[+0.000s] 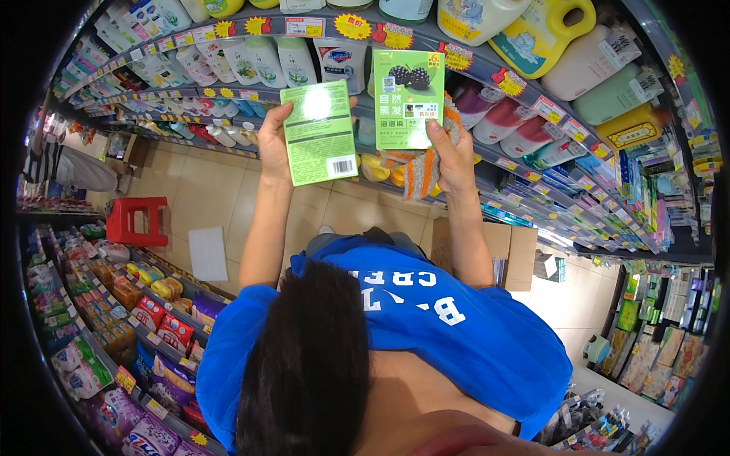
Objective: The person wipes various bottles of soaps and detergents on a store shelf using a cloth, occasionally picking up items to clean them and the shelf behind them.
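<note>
My left hand (275, 137) is closed on a green hair dye box (321, 137), thumb over its front edge. That box shows a panel of small print and a barcode. Beside it to the right, my right hand (455, 156) grips a second green hair dye box (411, 83) with a blackberry picture on its front. A grey and orange striped cloth (420, 176) hangs from the right hand, below and behind this box. The two boxes stand side by side, held up in front of the shelves. Fingers behind both boxes are mostly hidden.
Shelves of bottles (262, 64) curve across the far side, with price tags along their edges. A red stool (139, 220) and a white flat panel (207, 254) are on the tiled floor at left. Bagged goods (175, 330) fill the near-left shelves; a cardboard box (511, 247) stands at right.
</note>
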`<act>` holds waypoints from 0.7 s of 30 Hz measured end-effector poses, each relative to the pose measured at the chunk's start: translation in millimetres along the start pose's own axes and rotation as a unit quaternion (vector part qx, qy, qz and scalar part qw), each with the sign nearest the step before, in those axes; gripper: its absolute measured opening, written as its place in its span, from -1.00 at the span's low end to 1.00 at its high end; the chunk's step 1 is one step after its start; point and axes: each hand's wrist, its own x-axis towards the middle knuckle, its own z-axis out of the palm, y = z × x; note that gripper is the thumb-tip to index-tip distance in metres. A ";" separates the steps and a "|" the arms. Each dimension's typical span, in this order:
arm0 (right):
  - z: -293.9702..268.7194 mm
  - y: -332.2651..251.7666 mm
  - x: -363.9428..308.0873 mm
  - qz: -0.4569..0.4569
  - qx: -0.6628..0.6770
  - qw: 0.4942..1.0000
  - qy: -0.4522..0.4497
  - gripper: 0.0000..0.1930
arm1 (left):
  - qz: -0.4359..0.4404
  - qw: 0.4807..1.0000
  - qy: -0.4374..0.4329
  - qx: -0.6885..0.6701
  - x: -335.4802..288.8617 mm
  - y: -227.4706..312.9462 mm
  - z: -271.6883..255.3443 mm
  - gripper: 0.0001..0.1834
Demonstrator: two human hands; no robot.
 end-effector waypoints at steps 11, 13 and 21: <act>18.6 19.0 0.9 0.044 -0.095 0.993 -0.054 -0.63 | 0.133 0.879 0.142 0.435 -11.1 -14.1 -28.1 -0.70; 25.4 25.1 0.4 0.014 -0.180 0.982 -0.060 -0.64 | 0.104 0.931 0.117 0.329 -8.2 -27.4 -20.0 -0.60; 44.7 1.2 1.6 -0.146 -0.343 0.927 0.036 -0.44 | 0.182 0.777 0.194 0.570 -12.2 -32.4 -3.2 -0.67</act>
